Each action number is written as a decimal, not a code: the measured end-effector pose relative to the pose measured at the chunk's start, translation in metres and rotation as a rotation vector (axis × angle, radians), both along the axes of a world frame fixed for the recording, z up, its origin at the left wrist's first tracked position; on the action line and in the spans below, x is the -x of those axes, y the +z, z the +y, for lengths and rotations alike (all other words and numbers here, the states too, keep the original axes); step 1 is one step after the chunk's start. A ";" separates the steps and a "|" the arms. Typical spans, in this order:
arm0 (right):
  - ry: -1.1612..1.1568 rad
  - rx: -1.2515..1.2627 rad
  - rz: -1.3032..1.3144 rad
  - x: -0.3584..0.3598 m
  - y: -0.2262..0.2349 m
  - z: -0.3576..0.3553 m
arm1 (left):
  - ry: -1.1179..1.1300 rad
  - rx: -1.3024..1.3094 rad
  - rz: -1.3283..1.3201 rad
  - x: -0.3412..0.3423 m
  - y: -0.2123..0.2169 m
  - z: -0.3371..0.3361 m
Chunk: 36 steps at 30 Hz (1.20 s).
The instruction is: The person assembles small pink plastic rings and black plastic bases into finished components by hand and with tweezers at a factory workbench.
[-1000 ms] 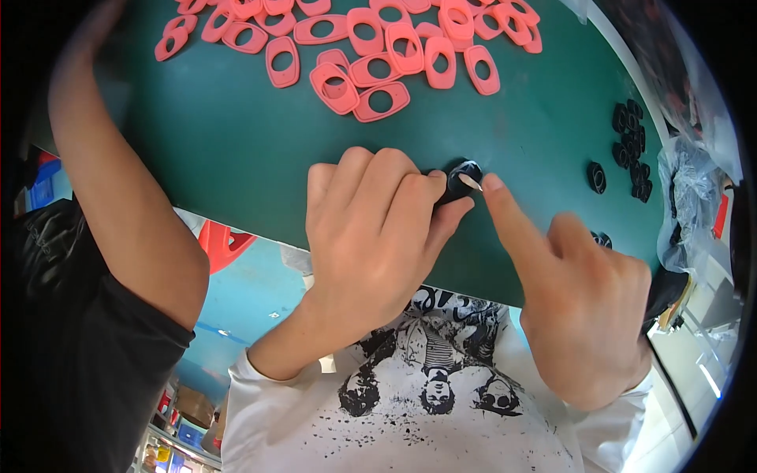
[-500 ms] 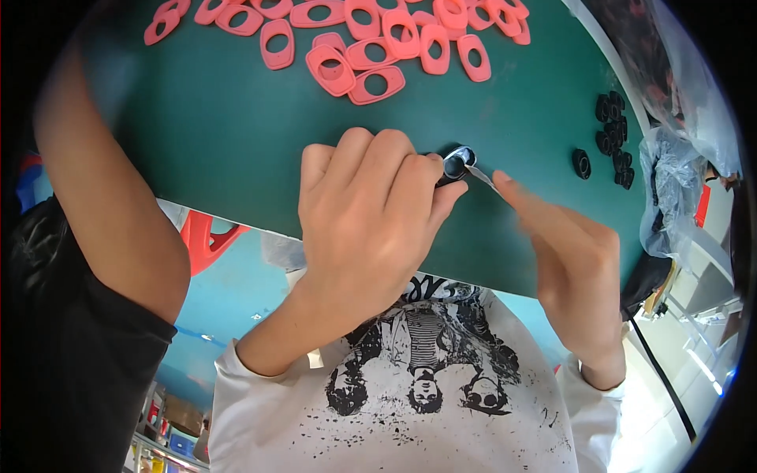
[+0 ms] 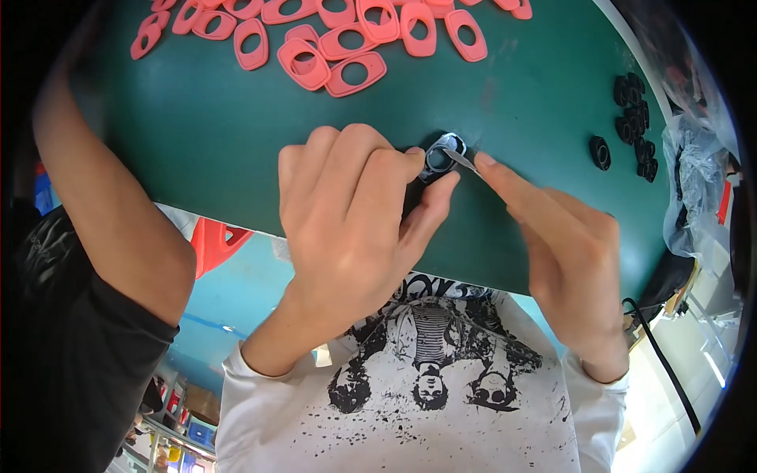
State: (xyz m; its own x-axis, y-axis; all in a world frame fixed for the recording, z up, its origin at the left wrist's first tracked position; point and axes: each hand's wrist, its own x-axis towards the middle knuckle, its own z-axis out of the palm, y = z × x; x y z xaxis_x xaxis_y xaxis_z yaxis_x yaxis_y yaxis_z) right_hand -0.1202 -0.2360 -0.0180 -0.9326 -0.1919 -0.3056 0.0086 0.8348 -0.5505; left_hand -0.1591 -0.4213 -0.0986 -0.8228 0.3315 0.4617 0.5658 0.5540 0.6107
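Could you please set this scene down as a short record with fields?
Left hand: grips a black ring-shaped part
Right hand: holds a thin pointed tool, tip at the part's opening
Surface: green table
Far side: pink flat pieces with holes, some overlapping
Right side: clustered small black parts, one lying apart
Left side: another person's arm

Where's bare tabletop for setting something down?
Green table: bare between pink pieces and right hand, left of the black parts; also between the other person's forearm and left hand. Crowded: far side (pink pieces), right edge (black parts), around the held black ring and blade.
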 end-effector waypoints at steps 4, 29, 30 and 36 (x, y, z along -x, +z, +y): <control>0.028 -0.025 0.017 0.003 -0.001 -0.001 | 0.003 -0.010 -0.024 0.001 0.000 0.001; 0.193 -0.408 0.216 0.001 0.008 -0.021 | 0.006 -0.030 0.007 0.001 -0.002 0.003; 0.185 -0.383 0.210 0.000 0.005 -0.020 | 0.006 -0.030 0.011 0.001 -0.001 0.003; 0.199 -0.378 0.222 0.000 -0.001 -0.018 | -0.046 -0.005 0.015 0.001 -0.002 0.003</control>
State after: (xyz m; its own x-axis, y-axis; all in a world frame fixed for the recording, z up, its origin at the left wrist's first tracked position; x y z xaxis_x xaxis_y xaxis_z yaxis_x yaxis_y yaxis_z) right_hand -0.1204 -0.2544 -0.0195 -0.9395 -0.2875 -0.1861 -0.2553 0.9502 -0.1788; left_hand -0.1605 -0.4185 -0.1008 -0.7999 0.3663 0.4754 0.5994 0.5246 0.6046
